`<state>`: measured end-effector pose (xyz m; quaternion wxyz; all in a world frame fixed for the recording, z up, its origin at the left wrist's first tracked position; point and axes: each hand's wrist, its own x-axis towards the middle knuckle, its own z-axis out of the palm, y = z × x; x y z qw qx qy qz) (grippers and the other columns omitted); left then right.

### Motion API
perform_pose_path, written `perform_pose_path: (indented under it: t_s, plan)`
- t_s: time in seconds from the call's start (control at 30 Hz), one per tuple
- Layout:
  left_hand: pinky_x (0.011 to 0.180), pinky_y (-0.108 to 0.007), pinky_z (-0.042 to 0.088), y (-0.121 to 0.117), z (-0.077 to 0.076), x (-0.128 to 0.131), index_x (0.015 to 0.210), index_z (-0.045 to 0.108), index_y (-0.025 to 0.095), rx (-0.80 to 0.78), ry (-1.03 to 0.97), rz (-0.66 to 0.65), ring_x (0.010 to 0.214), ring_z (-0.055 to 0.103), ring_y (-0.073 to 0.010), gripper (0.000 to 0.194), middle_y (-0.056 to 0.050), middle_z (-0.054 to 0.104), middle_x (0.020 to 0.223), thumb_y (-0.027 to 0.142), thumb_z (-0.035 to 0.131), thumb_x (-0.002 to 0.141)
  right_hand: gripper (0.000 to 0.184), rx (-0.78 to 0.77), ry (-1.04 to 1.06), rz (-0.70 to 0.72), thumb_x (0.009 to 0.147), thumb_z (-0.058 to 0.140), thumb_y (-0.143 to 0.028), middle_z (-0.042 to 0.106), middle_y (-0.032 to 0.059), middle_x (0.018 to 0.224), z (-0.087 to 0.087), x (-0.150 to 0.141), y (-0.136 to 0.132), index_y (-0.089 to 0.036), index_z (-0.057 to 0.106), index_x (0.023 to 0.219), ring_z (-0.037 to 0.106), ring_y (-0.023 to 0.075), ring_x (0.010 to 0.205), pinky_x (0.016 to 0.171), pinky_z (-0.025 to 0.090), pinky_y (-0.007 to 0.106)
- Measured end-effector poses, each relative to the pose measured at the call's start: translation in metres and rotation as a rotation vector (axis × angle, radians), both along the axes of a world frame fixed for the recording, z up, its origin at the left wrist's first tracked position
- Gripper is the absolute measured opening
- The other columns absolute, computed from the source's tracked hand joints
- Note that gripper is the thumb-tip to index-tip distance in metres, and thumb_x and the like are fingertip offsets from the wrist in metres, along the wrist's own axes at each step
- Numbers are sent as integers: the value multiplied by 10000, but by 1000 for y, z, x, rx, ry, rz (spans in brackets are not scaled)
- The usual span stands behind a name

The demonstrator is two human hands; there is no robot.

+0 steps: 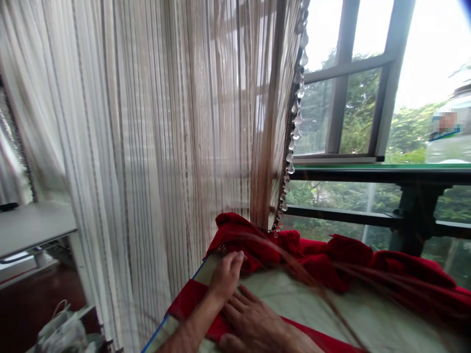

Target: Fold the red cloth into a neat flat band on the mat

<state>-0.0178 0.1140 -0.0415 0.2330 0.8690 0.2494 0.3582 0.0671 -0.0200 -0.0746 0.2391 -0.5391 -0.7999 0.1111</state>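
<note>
Room for moving shows on the pale-green, blue-edged worktop (279,287), between one bunched red cloth (316,264) along its far edge and one flat red fabric strip (187,296) from its left edge. One right hand (253,316) spreads over the strip, fingers apart; one left hand (225,275) curls near the cloth, grip impossible to tell.

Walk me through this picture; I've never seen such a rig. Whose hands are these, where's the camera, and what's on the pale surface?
There's no machine: these are a person's own bare hands, seen from a camera on their head. The right hand lies open over a flat red strip on a pale surface. The left hand is just beyond it, near bunched red cloth toward the far edge; whether its grip holds anything is unclear. A striped curtain hangs at the left.
</note>
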Motion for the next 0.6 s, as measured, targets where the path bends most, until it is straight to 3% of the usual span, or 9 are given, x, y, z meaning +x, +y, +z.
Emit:
perform_pose_path:
  t_s: [0.1,0.23,0.5,0.6]
  plan:
    - [870,-324,608,-2,-8,4,936,768,226,-116,-63,31,961,798,-252,584,-83,839,981,471,265,1105,796,16,-13,-40,972,674,-550,472,135,1714,2,-1,-1,-281,403,1670,399,364,1599,1351,209,586]
    - [829,-362,587,-4,-10,-1,845,718,251,-155,-120,84,873,785,-268,592,-75,819,880,535,265,1100,919,18,-50,-98,934,711,-524,380,164,1747,1,0,-4,-251,300,1710,335,388,1621,1330,265,620]
    - [892,-434,497,-28,0,-4,748,625,283,45,-91,-32,907,713,-302,490,-91,760,843,454,323,1094,927,33,-62,-3,950,670,-577,326,115,1771,8,9,-10,-256,266,1719,322,395,1625,1349,195,612]
    - [875,-485,479,-41,4,-5,699,588,296,143,-22,-146,882,686,-329,441,-103,742,816,459,400,1063,887,51,-101,-17,953,648,-591,385,87,1746,3,10,-10,-266,313,1707,435,432,1565,1324,310,607]
